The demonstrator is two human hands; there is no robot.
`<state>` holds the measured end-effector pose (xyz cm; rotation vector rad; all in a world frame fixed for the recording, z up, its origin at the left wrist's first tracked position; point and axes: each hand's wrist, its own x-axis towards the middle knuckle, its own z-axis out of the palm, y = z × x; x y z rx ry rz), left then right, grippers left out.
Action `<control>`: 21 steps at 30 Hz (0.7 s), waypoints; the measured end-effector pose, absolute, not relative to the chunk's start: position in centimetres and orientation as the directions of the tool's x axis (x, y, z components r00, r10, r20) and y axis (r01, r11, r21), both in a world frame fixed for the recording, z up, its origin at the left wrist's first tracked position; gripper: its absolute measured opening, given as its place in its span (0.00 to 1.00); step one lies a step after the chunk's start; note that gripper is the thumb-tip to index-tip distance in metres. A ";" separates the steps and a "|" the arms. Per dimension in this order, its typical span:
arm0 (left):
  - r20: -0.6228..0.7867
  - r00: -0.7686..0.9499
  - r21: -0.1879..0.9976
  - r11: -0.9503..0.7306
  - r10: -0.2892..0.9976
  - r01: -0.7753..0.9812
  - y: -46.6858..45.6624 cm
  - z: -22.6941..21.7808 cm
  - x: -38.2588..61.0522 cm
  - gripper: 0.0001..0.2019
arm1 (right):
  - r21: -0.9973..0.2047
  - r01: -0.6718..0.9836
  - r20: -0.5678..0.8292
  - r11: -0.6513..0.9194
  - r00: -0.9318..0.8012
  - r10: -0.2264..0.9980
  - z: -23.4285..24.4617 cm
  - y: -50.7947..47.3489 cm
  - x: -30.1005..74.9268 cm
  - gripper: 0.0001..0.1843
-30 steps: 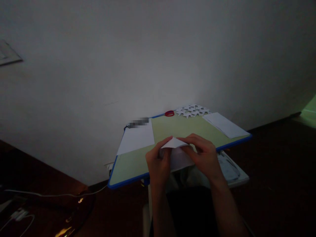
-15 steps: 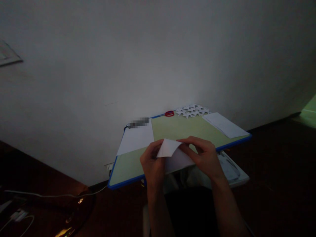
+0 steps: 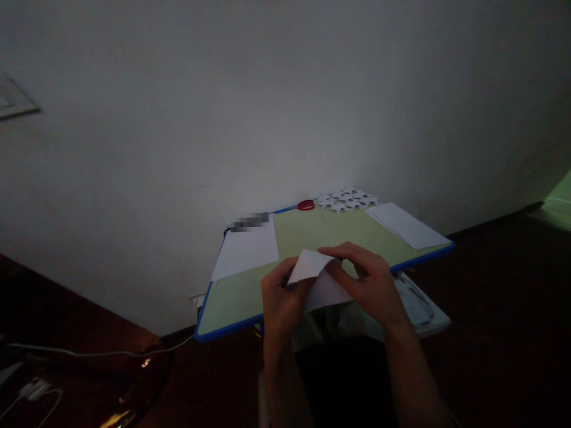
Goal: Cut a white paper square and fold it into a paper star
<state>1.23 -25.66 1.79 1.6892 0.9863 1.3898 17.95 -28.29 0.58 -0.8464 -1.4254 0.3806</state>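
Note:
A white sheet of paper (image 3: 328, 292) is held between my two hands at the front edge of the table. Its upper part is folded over into a pointed flap. My left hand (image 3: 285, 297) grips the flap's left side, thumb in front and fingers behind. On the other side, my right hand (image 3: 368, 279) pinches the paper's right edge between thumb and fingers. Some fingertips are hidden behind the paper.
The pale green table (image 3: 307, 229) has a blue rim. On it lie a white sheet (image 3: 250, 249) at left, red-handled scissors (image 3: 306, 205), several folded paper pieces (image 3: 348, 200) at the back, and white sheets (image 3: 408, 224) at right. The wall stands behind.
My left hand has shifted slightly right, closer to my right hand, and its thumb has come forward over the flap. The paper's flap has curved and moved a little right.

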 end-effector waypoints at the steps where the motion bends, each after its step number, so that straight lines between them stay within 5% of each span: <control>1: 0.444 0.161 0.879 -0.463 0.882 0.114 -25.7 1.8 1.3 0.09 | -0.687 0.253 0.723 0.681 0.140 0.677 0.7 -28.3 17.9 0.15; 10: 0.482 0.248 0.840 -0.524 0.840 0.140 -26.2 2.0 1.8 0.28 | -0.726 0.219 0.687 0.652 0.260 0.679 0.6 -28.2 17.7 0.15; 21: 0.471 0.403 0.818 -0.560 0.785 0.133 -26.1 1.7 1.3 0.25 | -0.785 0.212 0.620 0.583 0.309 0.721 0.9 -28.3 18.2 0.06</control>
